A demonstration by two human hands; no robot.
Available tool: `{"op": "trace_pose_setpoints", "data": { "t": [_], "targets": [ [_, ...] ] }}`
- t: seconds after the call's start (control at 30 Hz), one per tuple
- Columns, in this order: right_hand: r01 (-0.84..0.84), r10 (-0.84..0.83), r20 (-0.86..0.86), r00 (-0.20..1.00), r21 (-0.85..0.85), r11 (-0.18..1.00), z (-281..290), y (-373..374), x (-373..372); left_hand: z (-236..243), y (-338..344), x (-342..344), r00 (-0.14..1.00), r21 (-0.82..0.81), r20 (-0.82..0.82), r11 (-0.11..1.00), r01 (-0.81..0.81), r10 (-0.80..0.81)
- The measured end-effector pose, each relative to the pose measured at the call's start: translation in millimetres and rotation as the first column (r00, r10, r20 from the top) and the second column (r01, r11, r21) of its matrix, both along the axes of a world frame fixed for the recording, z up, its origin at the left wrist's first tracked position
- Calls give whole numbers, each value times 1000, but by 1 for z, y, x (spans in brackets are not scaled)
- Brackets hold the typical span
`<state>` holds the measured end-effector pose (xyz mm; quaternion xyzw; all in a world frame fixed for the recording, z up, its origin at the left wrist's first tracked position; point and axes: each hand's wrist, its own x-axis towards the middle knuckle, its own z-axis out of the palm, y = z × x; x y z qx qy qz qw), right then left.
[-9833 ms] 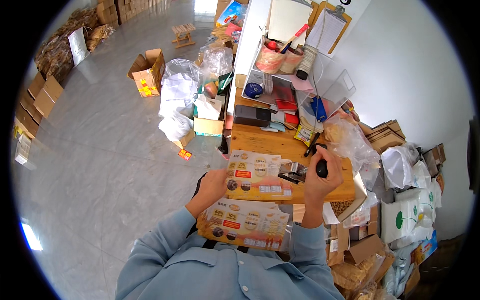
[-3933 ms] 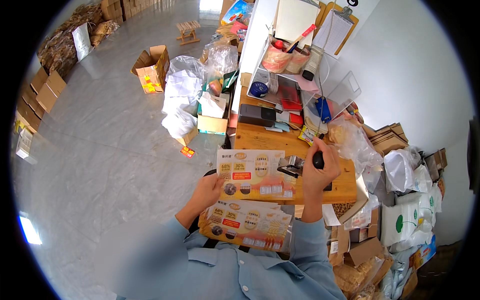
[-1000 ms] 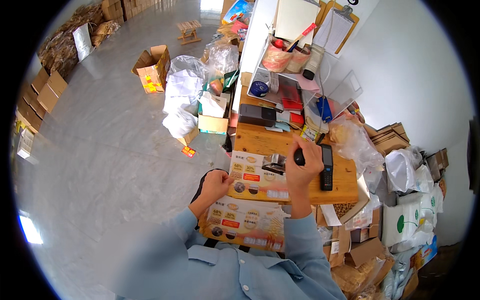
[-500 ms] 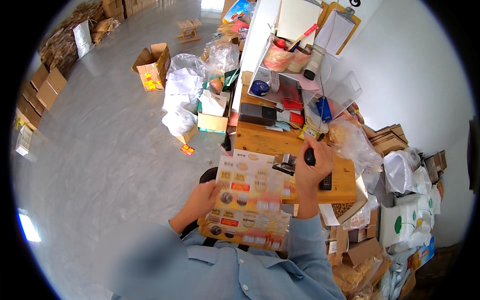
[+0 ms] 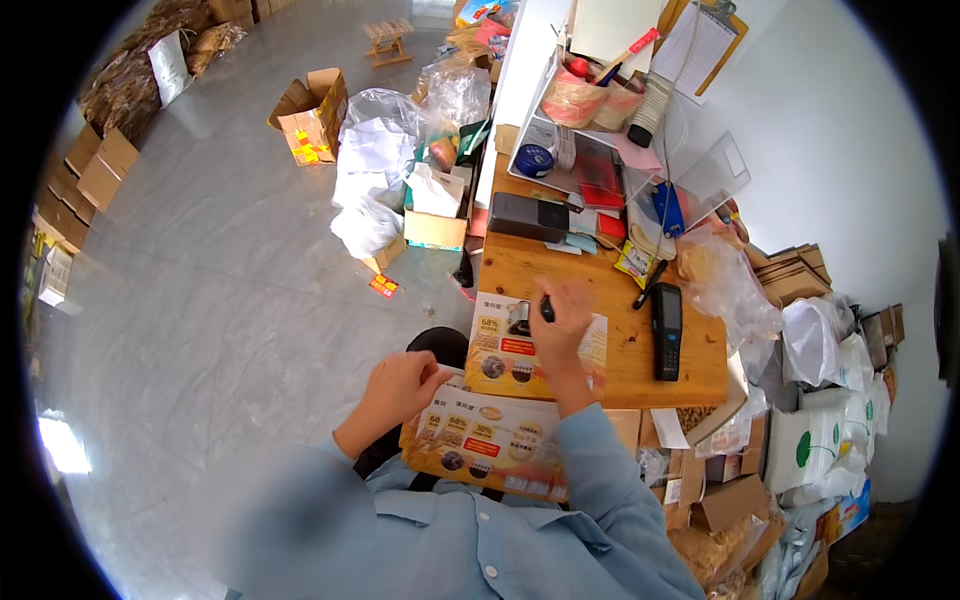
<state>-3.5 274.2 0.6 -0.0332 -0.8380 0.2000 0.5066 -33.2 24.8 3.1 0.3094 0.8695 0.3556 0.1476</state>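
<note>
On the wooden desk's near left corner lies a colourful printed sheet. My right hand is closed round the black knob of a metal-framed hand stamp, which stands over the upper left part of this sheet. The stamp's lower face is hidden. On my lap, against the desk edge, rests a fanned stack of similar printed sheets. My left hand is closed at the stack's upper left corner, thumb and fingers together on a sheet's edge; its fingertips partly cover that edge.
Right of the sheet, a black handheld scanner lies on the wooden desk, with a black marker beyond it. A dark box and a plastic organizer stand at the back. Cartons and bags crowd the right side.
The sheet my left hand held up now lies on the desk. My left hand has dropped back to the stack. My right hand has brought the stamp left onto the sheet, uncovering the scanner.
</note>
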Motion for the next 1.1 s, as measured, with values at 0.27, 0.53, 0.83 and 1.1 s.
{"op": "trace_pose_setpoints", "data": {
  "t": [0.27, 0.53, 0.83, 1.1],
  "targets": [
    [-13, 13, -13, 1000, -53, 998, 28, 0, -1, -62, 57, -20, 987, 60, 139, 995, -84, 75],
    [142, -135, -106, 985, 64, 988, 102, 7, 39, -56, 54, -16, 992, 14, 48, 993, -115, 114],
    [218, -214, -109, 971, 29, 976, 107, 13, 62, -31, 42, -12, 990, 171, 84, 978, -124, 111],
    [244, -243, -12, 970, 84, 966, 72, 20, 79, -44, 42, -6, 978, 194, 13, 959, -207, 208]
  ]
}}
